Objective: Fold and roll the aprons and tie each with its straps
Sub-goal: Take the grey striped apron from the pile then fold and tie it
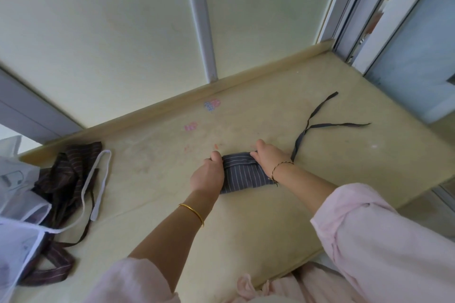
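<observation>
Both hands — left hand, right hand — pinch the rolled end of a grey pinstriped cloth apron mid-way along the pale yellow tabletop; its dark straps trail rightward — a brown striped apron lies crumpled far left.

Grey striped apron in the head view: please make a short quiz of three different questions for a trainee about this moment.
1. True or false: both hands are on the grey striped apron.
2. Where do the grey straps lie?
A. Wrapped around the roll
B. Loose on the table, beyond the right hand
C. Inside the white bag
3. Fill in: the brown striped apron lies in a heap at the table's ____ side.

Key
1. True: the left hand and the right hand hold the two ends of the rolled part.
2. B; they are not tied yet.
3. Left, beside the white bag on the table.
</observation>
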Demonstrator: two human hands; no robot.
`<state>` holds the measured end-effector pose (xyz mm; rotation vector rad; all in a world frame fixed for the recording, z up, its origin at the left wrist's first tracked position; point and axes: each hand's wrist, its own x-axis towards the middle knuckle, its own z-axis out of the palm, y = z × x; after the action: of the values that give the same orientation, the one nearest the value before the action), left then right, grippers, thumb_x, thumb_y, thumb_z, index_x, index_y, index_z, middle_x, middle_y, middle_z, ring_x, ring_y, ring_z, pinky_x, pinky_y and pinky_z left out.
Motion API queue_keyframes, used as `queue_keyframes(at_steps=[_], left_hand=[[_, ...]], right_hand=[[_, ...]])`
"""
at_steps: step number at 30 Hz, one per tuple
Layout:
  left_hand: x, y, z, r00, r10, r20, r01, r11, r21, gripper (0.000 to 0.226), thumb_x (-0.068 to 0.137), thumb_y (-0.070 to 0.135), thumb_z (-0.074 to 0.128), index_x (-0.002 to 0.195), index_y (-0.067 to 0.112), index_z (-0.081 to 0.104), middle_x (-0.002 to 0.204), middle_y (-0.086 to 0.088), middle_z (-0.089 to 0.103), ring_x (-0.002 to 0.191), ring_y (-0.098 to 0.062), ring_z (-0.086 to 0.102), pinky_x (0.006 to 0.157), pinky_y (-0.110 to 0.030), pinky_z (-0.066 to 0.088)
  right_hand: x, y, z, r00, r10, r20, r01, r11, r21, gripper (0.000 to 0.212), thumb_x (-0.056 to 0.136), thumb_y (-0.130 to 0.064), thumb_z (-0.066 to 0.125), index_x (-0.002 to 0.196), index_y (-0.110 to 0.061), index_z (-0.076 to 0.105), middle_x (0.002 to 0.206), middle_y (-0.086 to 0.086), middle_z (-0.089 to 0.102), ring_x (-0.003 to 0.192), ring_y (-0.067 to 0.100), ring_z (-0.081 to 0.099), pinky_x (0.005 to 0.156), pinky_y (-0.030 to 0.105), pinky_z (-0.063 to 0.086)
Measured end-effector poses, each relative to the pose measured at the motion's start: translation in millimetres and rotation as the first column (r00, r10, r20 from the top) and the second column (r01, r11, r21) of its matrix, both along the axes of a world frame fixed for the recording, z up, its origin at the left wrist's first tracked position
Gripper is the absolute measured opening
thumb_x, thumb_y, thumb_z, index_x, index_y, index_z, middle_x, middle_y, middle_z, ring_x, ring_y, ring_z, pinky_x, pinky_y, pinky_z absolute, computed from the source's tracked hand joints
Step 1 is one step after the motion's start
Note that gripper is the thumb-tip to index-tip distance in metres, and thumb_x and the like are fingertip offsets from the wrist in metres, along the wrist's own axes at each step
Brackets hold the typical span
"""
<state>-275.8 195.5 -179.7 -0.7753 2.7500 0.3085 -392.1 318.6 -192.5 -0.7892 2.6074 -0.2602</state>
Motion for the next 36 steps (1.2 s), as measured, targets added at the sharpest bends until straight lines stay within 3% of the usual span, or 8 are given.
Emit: queue_keyframes(at_steps=[7, 10, 14, 19, 23, 29, 33, 36], left_hand=[[-2.3, 6.0, 23.3, 0.966, -0.251, -0.062, 0.206, 0.892, -0.402, 0.048, 0.087, 0.01, 0.052, 0.13, 0.013, 0.031, 0.123, -0.01, 0.04, 0.106, -0.027, 0.044, 0.086, -0.034, 0.039], [-5.7, 24.5, 30.4, 0.89, -0.45, -0.072, 0.412, 0.862, -0.296, 0.035, 0.093, 0.022, 0.049, 0.127, 0.013, 0.042, 0.126, -0.008, 0.044, 0.112, -0.026, 0.043, 0.091, -0.034, 0.037], [-3.0, 51.7, 15.6, 0.863, -0.472, 0.18, 0.505, 0.802, -0.319, 0.077, 0.091, 0.056, 0.046, 0.142, 0.002, 0.026, 0.138, -0.015, 0.039, 0.124, -0.03, 0.039, 0.101, -0.036, 0.037], [-19.9, 50.0, 21.9, 0.859, -0.482, 0.174, 0.511, 0.78, -0.361, 0.043, 0.091, 0.033, 0.059, 0.125, 0.009, 0.048, 0.118, -0.009, 0.053, 0.103, -0.024, 0.054, 0.072, -0.031, 0.043], [-29.4, 55.1, 33.7, 0.852, -0.488, 0.187, 0.523, 0.792, -0.316, 0.02, 0.091, 0.016, 0.053, 0.11, 0.014, 0.051, 0.103, -0.005, 0.061, 0.087, -0.023, 0.061, 0.06, -0.031, 0.04], [-49.1, 59.1, 59.9, 0.941, -0.328, 0.087, 0.339, 0.899, -0.276, 0.025, 0.09, 0.037, 0.047, 0.107, 0.018, 0.047, 0.095, -0.003, 0.063, 0.085, -0.028, 0.061, 0.062, -0.03, 0.036], [-72.5, 86.8, 79.2, 0.995, -0.013, -0.096, 0.019, 0.998, 0.066, 0.024, 0.086, 0.038, 0.049, 0.096, 0.017, 0.052, 0.082, -0.001, 0.058, 0.074, -0.02, 0.057, 0.062, -0.03, 0.045], [-83.6, 109.7, 82.9, 0.946, 0.279, -0.165, -0.203, 0.908, 0.366, 0.021, 0.086, 0.032, 0.051, 0.097, 0.015, 0.053, 0.087, -0.005, 0.061, 0.08, -0.02, 0.059, 0.069, -0.032, 0.05]], right_hand=[[2.9, -4.6, -2.0, 0.997, -0.072, -0.003, 0.072, 0.997, 0.024, 0.031, 0.101, -0.036, 0.033, 0.112, -0.008, 0.042, 0.102, 0.012, 0.057, 0.075, 0.026, 0.051, 0.058, 0.032, 0.037], [0.2, -5.1, -0.6, 0.993, -0.111, 0.048, 0.111, 0.994, 0.019, 0.034, 0.1, -0.038, 0.035, 0.114, -0.007, 0.042, 0.112, 0.015, 0.057, 0.094, 0.032, 0.057, 0.068, 0.034, 0.038], [-12.1, 7.8, 0.0, 0.947, -0.184, 0.264, 0.226, 0.964, -0.139, 0.041, 0.095, -0.045, 0.044, 0.113, -0.008, 0.048, 0.103, 0.008, 0.059, 0.1, 0.03, 0.059, 0.074, 0.032, 0.042], [-14.3, 48.6, 2.8, 0.771, -0.294, 0.564, 0.574, 0.705, -0.417, 0.021, 0.098, -0.03, 0.042, 0.103, -0.01, 0.046, 0.086, 0.007, 0.056, 0.074, 0.024, 0.061, 0.07, 0.04, 0.056], [-13.7, 77.7, 5.2, 0.798, -0.254, 0.546, 0.546, 0.689, -0.478, 0.009, 0.097, -0.009, 0.042, 0.099, -0.011, 0.051, 0.091, 0.008, 0.056, 0.068, 0.017, 0.06, 0.06, 0.028, 0.056], [-23.0, 99.4, 20.7, 0.935, -0.055, 0.351, 0.242, 0.821, -0.517, 0.024, 0.088, -0.003, 0.051, 0.106, -0.013, 0.062, 0.097, -0.005, 0.062, 0.09, 0.011, 0.057, 0.08, 0.021, 0.043], [-41.0, 106.6, 42.8, 0.959, -0.04, 0.28, 0.216, 0.743, -0.633, 0.012, 0.091, -0.017, 0.056, 0.102, -0.018, 0.056, 0.09, -0.002, 0.064, 0.083, 0.017, 0.059, 0.072, 0.029, 0.045], [-51.5, 113.8, 57.1, 0.984, -0.082, 0.16, 0.171, 0.695, -0.698, 0.012, 0.093, -0.021, 0.053, 0.104, -0.015, 0.056, 0.093, -0.002, 0.066, 0.084, 0.016, 0.061, 0.072, 0.031, 0.048]])
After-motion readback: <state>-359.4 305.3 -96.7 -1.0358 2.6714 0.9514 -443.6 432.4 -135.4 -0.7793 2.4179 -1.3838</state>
